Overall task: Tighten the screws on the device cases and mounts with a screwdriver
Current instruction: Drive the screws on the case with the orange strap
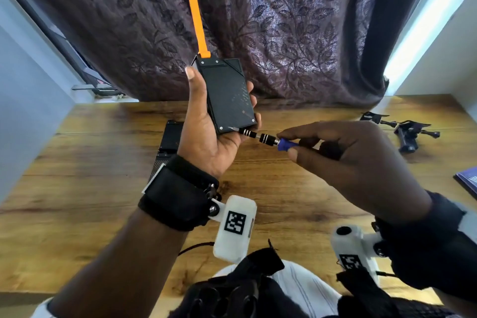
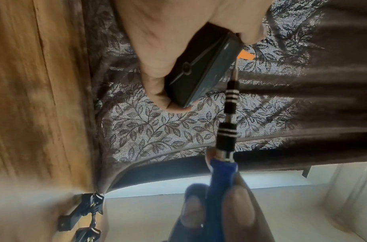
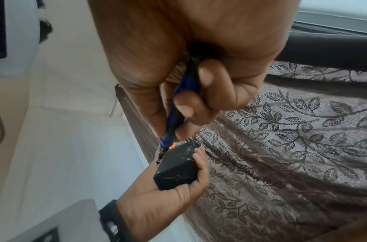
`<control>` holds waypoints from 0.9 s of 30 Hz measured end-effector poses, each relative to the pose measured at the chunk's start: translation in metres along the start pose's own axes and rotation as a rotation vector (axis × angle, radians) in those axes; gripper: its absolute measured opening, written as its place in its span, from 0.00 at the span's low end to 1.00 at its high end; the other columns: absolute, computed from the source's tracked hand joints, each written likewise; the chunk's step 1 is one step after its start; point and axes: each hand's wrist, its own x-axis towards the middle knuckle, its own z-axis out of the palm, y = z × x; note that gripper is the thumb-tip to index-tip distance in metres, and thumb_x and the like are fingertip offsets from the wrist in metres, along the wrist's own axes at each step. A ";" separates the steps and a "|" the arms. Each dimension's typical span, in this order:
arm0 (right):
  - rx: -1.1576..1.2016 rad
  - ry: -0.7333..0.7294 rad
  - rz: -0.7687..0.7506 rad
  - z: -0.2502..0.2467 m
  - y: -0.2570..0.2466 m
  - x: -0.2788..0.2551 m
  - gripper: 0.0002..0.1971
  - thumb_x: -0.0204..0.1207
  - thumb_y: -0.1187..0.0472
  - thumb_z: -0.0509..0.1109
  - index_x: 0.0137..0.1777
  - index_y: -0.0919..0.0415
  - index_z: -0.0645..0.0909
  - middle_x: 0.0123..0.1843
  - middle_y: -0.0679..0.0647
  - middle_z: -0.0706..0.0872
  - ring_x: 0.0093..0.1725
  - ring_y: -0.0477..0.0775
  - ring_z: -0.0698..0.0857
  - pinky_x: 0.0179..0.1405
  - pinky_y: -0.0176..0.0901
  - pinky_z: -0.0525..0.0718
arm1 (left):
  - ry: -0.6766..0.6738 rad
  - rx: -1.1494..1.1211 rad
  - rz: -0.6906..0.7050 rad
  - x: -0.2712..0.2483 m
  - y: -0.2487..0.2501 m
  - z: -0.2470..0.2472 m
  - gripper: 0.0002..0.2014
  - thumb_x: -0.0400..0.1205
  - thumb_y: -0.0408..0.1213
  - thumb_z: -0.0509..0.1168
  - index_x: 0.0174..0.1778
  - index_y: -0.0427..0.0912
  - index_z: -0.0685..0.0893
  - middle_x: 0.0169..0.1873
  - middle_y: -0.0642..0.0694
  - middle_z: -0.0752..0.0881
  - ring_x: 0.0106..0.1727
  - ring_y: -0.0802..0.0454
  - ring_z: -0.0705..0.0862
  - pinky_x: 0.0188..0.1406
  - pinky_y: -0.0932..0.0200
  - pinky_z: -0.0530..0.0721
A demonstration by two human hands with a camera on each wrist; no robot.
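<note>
Your left hand is gripping a black device case upright above the wooden table, thumb lying along one long edge and fingers curling round the opposite edge; an orange strap is sticking up from the case's far end, beyond your fingertips; your right hand is pinching the blue handle of a screwdriver between thumb and fingertips; its thin tip is touching the case's near end, just beside a corner screw; black mounts are lying on the table beyond your right knuckles.
</note>
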 end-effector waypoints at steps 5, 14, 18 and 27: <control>-0.028 0.000 0.000 0.005 -0.006 0.004 0.11 0.74 0.51 0.76 0.55 0.39 0.92 0.30 0.30 0.84 0.25 0.42 0.80 0.26 0.26 0.70 | 0.052 -0.003 -0.010 -0.001 0.004 0.004 0.43 0.85 0.71 0.52 0.81 0.36 0.76 0.60 0.36 0.86 0.53 0.44 0.86 0.46 0.46 0.87; -0.007 -0.028 0.004 0.009 -0.007 0.007 0.11 0.73 0.51 0.76 0.54 0.38 0.91 0.34 0.34 0.88 0.27 0.41 0.82 0.27 0.27 0.74 | 0.084 -0.004 -0.022 -0.003 0.006 0.007 0.43 0.85 0.71 0.55 0.80 0.35 0.78 0.58 0.36 0.87 0.53 0.44 0.87 0.46 0.46 0.88; -0.002 -0.033 0.020 0.010 -0.004 0.009 0.11 0.73 0.49 0.75 0.54 0.37 0.91 0.36 0.36 0.90 0.27 0.42 0.83 0.27 0.28 0.75 | 0.082 -0.004 -0.033 -0.002 0.005 0.006 0.42 0.85 0.71 0.55 0.80 0.36 0.78 0.58 0.37 0.87 0.52 0.45 0.87 0.45 0.46 0.88; 0.014 -0.038 0.030 0.011 0.001 0.007 0.10 0.75 0.53 0.76 0.54 0.38 0.91 0.31 0.34 0.87 0.25 0.40 0.83 0.27 0.26 0.75 | 0.087 0.014 -0.030 -0.001 0.001 0.004 0.43 0.85 0.71 0.55 0.81 0.35 0.76 0.58 0.36 0.87 0.53 0.44 0.86 0.46 0.46 0.88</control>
